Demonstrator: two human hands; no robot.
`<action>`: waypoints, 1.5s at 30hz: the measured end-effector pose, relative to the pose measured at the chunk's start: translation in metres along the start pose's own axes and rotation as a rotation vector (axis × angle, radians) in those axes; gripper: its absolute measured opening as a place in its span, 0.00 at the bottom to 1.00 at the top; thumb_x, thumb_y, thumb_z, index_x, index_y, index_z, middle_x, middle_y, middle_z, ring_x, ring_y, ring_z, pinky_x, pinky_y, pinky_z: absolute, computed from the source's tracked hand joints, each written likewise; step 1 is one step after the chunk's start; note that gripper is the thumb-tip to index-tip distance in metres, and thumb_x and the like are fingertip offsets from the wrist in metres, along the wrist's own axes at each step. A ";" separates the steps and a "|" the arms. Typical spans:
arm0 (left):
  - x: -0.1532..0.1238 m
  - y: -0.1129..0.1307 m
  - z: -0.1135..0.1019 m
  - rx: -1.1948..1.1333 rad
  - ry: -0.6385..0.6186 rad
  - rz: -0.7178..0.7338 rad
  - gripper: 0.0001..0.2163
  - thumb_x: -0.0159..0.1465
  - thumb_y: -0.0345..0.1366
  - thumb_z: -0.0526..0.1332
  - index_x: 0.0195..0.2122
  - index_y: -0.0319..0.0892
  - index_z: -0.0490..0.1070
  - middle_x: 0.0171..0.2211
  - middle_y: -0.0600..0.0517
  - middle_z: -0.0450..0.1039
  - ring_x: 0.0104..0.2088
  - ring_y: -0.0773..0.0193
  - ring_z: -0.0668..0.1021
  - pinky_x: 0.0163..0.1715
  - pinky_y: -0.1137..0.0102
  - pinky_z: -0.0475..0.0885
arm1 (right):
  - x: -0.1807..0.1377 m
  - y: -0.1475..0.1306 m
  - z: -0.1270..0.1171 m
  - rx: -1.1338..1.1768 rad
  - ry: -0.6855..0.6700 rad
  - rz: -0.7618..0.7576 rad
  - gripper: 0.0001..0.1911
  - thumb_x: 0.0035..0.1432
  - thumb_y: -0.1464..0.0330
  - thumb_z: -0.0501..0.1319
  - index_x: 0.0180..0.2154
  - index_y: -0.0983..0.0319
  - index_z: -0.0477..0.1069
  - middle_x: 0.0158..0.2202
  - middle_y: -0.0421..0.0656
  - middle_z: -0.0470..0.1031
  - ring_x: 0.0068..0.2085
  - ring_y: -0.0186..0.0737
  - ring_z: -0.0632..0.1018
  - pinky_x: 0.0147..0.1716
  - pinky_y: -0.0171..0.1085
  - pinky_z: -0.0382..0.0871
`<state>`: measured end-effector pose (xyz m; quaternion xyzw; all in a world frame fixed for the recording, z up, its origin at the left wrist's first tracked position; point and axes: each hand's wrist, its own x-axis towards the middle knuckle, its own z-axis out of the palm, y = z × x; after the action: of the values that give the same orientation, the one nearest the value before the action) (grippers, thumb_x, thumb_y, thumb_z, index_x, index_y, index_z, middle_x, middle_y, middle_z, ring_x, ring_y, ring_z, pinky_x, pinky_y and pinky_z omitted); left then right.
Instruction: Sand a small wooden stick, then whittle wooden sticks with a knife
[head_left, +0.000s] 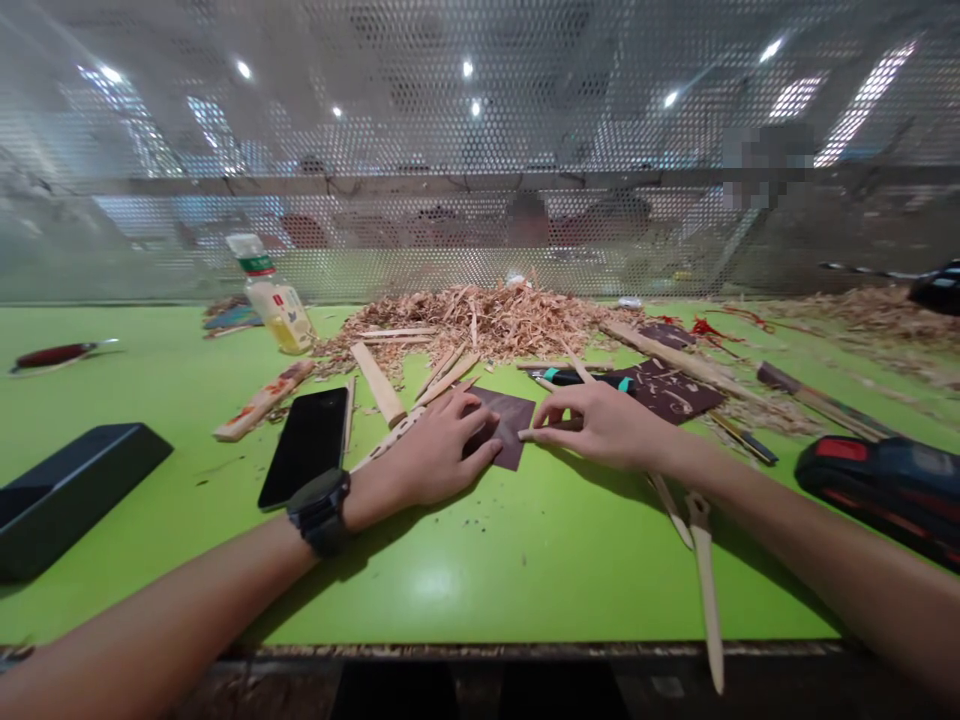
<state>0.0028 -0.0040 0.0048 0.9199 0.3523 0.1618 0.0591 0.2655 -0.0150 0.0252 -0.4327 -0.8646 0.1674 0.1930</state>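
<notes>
A small dark brown sheet of sandpaper (512, 423) lies flat on the green table (480, 560). My left hand (433, 450), with a black watch (322, 510) on the wrist, presses its fingers flat on the sheet's left part. My right hand (600, 425) touches the sheet's right edge with its index finger stretched out and the other fingers spread. Neither hand holds anything. A thin wooden stick (390, 435) runs under my left hand.
A black phone (306, 445) lies left of my left hand, a dark box (67, 490) further left. Wood shavings (487, 320) are piled behind, with wooden strips, a bottle (274, 295), more sandpaper (667, 385), carved wooden blades (705, 580) and a red-black tool (885, 485). Perforated screen (480, 150) at the back.
</notes>
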 end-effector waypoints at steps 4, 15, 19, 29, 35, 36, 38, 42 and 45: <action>0.000 0.000 0.000 -0.006 -0.005 0.004 0.15 0.77 0.45 0.54 0.53 0.43 0.75 0.51 0.41 0.72 0.56 0.47 0.74 0.57 0.50 0.73 | -0.001 -0.008 0.005 0.042 -0.054 -0.064 0.15 0.69 0.54 0.65 0.39 0.57 0.83 0.38 0.42 0.85 0.37 0.41 0.79 0.36 0.39 0.67; 0.000 0.000 0.000 -0.044 0.018 0.005 0.15 0.76 0.45 0.55 0.53 0.44 0.76 0.52 0.41 0.73 0.55 0.47 0.74 0.56 0.51 0.73 | -0.002 -0.009 0.005 0.067 -0.082 -0.057 0.19 0.68 0.49 0.65 0.37 0.57 0.83 0.36 0.41 0.85 0.35 0.40 0.79 0.35 0.39 0.66; 0.000 -0.001 0.000 -0.023 0.014 -0.003 0.16 0.77 0.46 0.54 0.54 0.44 0.76 0.52 0.41 0.73 0.55 0.46 0.74 0.57 0.50 0.72 | 0.000 -0.003 0.003 0.001 -0.028 0.007 0.20 0.69 0.50 0.64 0.38 0.58 0.83 0.37 0.43 0.85 0.36 0.41 0.79 0.35 0.39 0.65; -0.001 -0.002 0.001 -0.003 -0.002 0.008 0.15 0.77 0.45 0.54 0.53 0.44 0.75 0.52 0.41 0.72 0.56 0.47 0.73 0.58 0.50 0.72 | -0.002 -0.009 0.007 0.005 -0.027 -0.013 0.19 0.69 0.50 0.64 0.36 0.58 0.82 0.36 0.42 0.85 0.35 0.41 0.79 0.34 0.39 0.65; -0.001 -0.002 0.001 -0.025 0.018 0.006 0.14 0.76 0.45 0.55 0.52 0.45 0.76 0.53 0.42 0.73 0.57 0.47 0.73 0.59 0.49 0.72 | -0.001 -0.008 0.007 -0.024 0.008 0.033 0.18 0.69 0.52 0.64 0.37 0.59 0.81 0.37 0.43 0.85 0.35 0.41 0.79 0.35 0.39 0.66; 0.000 -0.002 0.001 -0.022 0.014 0.013 0.14 0.76 0.45 0.55 0.51 0.45 0.76 0.52 0.42 0.73 0.56 0.47 0.73 0.57 0.49 0.72 | -0.002 -0.011 0.008 0.010 -0.007 0.006 0.18 0.69 0.52 0.64 0.36 0.58 0.81 0.36 0.43 0.85 0.34 0.40 0.79 0.34 0.38 0.66; 0.000 -0.002 0.001 -0.010 0.005 0.022 0.14 0.77 0.45 0.54 0.49 0.45 0.76 0.51 0.42 0.73 0.55 0.48 0.74 0.56 0.50 0.73 | -0.002 -0.013 0.009 0.058 -0.035 -0.030 0.19 0.69 0.51 0.65 0.35 0.58 0.81 0.35 0.41 0.84 0.34 0.39 0.79 0.34 0.38 0.66; 0.000 -0.001 0.000 0.003 -0.002 0.018 0.15 0.77 0.44 0.54 0.53 0.44 0.75 0.53 0.41 0.72 0.57 0.47 0.73 0.59 0.50 0.71 | 0.000 0.001 0.003 -0.021 0.021 0.058 0.21 0.68 0.49 0.64 0.36 0.58 0.83 0.36 0.43 0.85 0.34 0.42 0.79 0.34 0.39 0.66; 0.000 -0.001 0.000 -0.009 0.001 0.013 0.15 0.77 0.45 0.54 0.54 0.44 0.75 0.54 0.41 0.72 0.58 0.46 0.72 0.60 0.49 0.71 | 0.000 0.003 0.002 -0.066 0.050 0.087 0.22 0.69 0.49 0.63 0.36 0.58 0.83 0.36 0.45 0.85 0.33 0.42 0.79 0.33 0.40 0.66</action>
<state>0.0020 -0.0031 0.0041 0.9218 0.3456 0.1642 0.0618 0.2671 -0.0136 0.0219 -0.4799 -0.8450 0.1364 0.1927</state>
